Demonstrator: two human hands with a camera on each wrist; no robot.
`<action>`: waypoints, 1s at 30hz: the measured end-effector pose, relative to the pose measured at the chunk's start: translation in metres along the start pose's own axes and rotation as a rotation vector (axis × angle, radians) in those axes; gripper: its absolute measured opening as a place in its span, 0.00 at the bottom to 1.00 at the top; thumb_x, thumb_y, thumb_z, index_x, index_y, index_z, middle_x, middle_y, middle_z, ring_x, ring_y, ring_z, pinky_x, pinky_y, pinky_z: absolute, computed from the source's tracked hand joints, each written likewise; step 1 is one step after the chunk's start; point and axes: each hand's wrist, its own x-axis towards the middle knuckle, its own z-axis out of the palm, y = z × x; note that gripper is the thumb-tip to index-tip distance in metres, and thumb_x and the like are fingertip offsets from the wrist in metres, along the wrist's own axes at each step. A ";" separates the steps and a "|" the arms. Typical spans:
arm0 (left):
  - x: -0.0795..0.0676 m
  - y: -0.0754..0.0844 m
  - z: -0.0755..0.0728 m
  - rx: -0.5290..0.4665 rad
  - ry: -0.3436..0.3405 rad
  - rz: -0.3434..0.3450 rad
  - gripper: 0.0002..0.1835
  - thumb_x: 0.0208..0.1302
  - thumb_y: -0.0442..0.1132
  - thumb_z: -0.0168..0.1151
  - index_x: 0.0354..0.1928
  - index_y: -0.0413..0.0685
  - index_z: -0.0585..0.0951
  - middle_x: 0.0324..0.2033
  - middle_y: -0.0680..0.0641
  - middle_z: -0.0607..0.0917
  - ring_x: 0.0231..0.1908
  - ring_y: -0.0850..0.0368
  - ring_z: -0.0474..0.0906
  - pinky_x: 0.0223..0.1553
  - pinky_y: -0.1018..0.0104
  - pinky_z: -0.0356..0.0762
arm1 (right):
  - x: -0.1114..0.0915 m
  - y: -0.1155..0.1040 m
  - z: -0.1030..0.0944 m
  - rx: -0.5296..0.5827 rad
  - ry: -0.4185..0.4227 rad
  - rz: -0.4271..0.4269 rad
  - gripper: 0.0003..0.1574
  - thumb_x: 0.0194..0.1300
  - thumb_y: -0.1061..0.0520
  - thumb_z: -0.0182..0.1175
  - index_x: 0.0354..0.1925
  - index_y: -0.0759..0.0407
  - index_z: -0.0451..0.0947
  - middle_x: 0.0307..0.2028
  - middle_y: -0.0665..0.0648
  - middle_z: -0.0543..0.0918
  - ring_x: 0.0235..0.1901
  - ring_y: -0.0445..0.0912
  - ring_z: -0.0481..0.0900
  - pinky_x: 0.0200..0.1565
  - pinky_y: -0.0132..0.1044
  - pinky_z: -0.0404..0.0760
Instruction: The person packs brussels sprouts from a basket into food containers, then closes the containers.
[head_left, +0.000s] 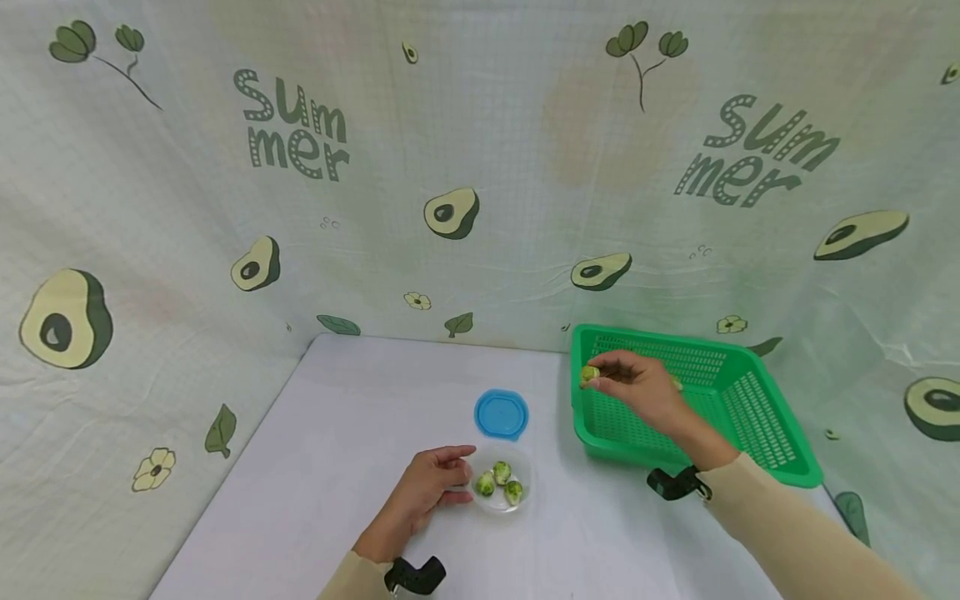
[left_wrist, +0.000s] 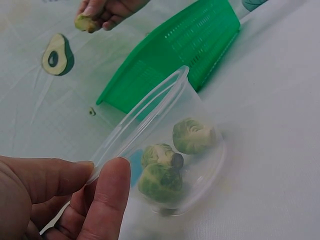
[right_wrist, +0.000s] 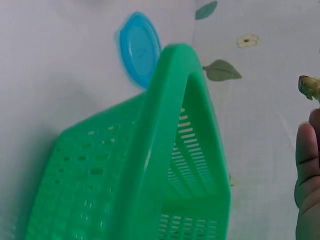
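My left hand (head_left: 435, 487) pinches the rim of a clear round plastic container (left_wrist: 200, 175) between thumb and finger. Three green Brussels sprouts lie inside it, one of them a sprout (left_wrist: 192, 136) resting against the far wall in the left wrist view. Above the left side of a green plastic basket (head_left: 611, 442), my right hand (head_left: 637, 385) holds another Brussels sprout (head_left: 589, 375) at its fingertips. Only some fingers and part of that sprout (right_wrist: 309, 87) show at the right edge of the right wrist view. A small pale piece (head_left: 677, 382) shows in the basket, mostly hidden behind my right hand.
A blue round lid (head_left: 501, 414) lies on the white table (head_left: 360, 408) just beyond the container, left of the basket. Behind the table hangs a pale curtain (head_left: 517, 125) printed with avocados; it also covers both sides.
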 end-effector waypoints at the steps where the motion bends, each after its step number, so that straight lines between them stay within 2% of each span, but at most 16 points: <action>1: 0.000 0.000 0.000 0.000 0.000 0.000 0.27 0.67 0.26 0.66 0.68 0.34 0.78 0.38 0.49 0.80 0.38 0.57 0.82 0.38 0.63 0.92 | 0.000 0.000 0.002 0.011 -0.001 -0.006 0.17 0.71 0.63 0.68 0.56 0.68 0.83 0.46 0.58 0.89 0.42 0.38 0.88 0.46 0.32 0.89; 6: -0.001 0.000 0.000 -0.001 -0.004 0.002 0.27 0.67 0.26 0.66 0.69 0.33 0.77 0.38 0.49 0.80 0.37 0.57 0.82 0.37 0.63 0.92 | -0.003 0.002 0.013 0.057 0.004 -0.042 0.16 0.71 0.65 0.68 0.55 0.70 0.83 0.44 0.58 0.89 0.41 0.39 0.88 0.44 0.31 0.89; 15: -0.001 0.000 0.000 -0.008 -0.012 0.015 0.26 0.69 0.26 0.66 0.69 0.34 0.77 0.37 0.49 0.81 0.37 0.58 0.82 0.37 0.63 0.92 | -0.011 0.003 0.034 0.014 0.019 -0.059 0.14 0.71 0.63 0.69 0.54 0.64 0.85 0.45 0.62 0.88 0.42 0.38 0.86 0.43 0.34 0.89; 23: 0.000 -0.001 0.001 -0.001 -0.006 0.016 0.27 0.69 0.27 0.66 0.69 0.34 0.77 0.37 0.49 0.81 0.37 0.58 0.82 0.36 0.63 0.92 | -0.014 0.004 0.054 0.050 0.014 -0.123 0.12 0.67 0.68 0.70 0.49 0.66 0.85 0.41 0.62 0.88 0.39 0.38 0.85 0.39 0.30 0.88; 30: 0.002 -0.003 0.000 -0.003 -0.008 0.022 0.27 0.69 0.26 0.66 0.70 0.33 0.76 0.38 0.48 0.81 0.37 0.58 0.82 0.37 0.63 0.92 | -0.025 0.002 0.074 0.101 -0.059 -0.075 0.12 0.68 0.65 0.71 0.49 0.64 0.85 0.43 0.64 0.88 0.40 0.40 0.85 0.41 0.30 0.88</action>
